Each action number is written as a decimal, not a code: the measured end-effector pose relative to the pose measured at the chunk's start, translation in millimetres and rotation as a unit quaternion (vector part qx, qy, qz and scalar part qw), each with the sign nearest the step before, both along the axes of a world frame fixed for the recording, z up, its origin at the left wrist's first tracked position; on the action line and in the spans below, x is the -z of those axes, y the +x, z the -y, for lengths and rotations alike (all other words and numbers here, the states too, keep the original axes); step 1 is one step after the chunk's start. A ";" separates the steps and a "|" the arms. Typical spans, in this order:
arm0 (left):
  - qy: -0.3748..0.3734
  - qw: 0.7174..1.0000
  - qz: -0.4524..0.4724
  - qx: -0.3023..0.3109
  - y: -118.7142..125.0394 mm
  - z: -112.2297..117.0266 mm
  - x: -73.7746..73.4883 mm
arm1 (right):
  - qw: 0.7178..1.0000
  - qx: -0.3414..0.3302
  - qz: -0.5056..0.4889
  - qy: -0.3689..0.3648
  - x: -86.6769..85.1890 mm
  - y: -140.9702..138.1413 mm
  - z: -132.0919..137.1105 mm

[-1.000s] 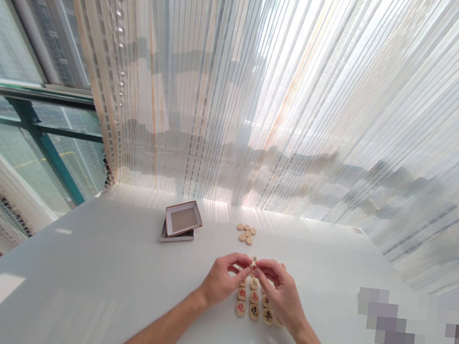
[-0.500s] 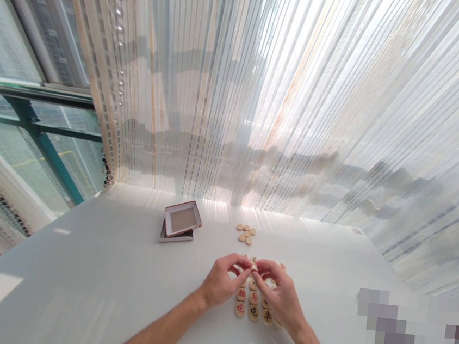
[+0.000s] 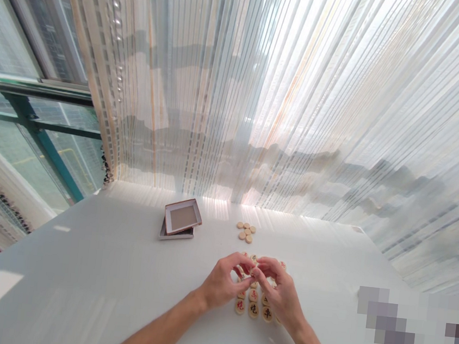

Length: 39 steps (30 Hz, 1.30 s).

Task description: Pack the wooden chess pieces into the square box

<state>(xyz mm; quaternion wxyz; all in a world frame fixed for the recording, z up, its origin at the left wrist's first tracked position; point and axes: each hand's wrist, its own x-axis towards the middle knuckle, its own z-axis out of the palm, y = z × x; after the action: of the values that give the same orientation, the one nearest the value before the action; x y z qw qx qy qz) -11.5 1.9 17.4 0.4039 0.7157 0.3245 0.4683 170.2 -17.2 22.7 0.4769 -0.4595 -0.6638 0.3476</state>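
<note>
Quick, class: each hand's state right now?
Left hand: fingers curled over the chess pieces; grip cannot be told.
Right hand: likewise curled; cannot be told.

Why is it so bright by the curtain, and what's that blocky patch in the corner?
Head view, top: daylight pours through the sheer curtain, washing out its folds and the white table. Head view, lower right: a pixelated patch hides whatever is there. Head view, edges: the window frame and curtain lines fan outward, a wide-lens bend. Head view, middle: the wooden pieces look small but sharp.

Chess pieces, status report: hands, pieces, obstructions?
Both low: left hand, right hand, fingers meeting over laid-out chess pieces. Grip on one unclear. Beyond, clear of hands: loose pile, box.
</note>
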 end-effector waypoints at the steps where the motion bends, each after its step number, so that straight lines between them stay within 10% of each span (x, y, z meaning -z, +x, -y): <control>1: 0.001 1.000 0.000 0.001 0.0 0.2 -0.8 | 1.000 0.000 -0.002 -0.002 0.5 0.4 0.1; 39: 0.060 0.996 -0.063 -0.011 -2.3 1.9 -0.4 | 0.999 -0.044 0.025 -0.002 -4.7 3.4 1.4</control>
<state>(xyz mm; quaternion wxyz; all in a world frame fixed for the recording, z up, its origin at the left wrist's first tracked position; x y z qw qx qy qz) -13.9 0.0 17.8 0.3342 0.7630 0.3281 0.4455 173.6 -18.6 27.5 0.4432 -0.4394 -0.6943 0.3584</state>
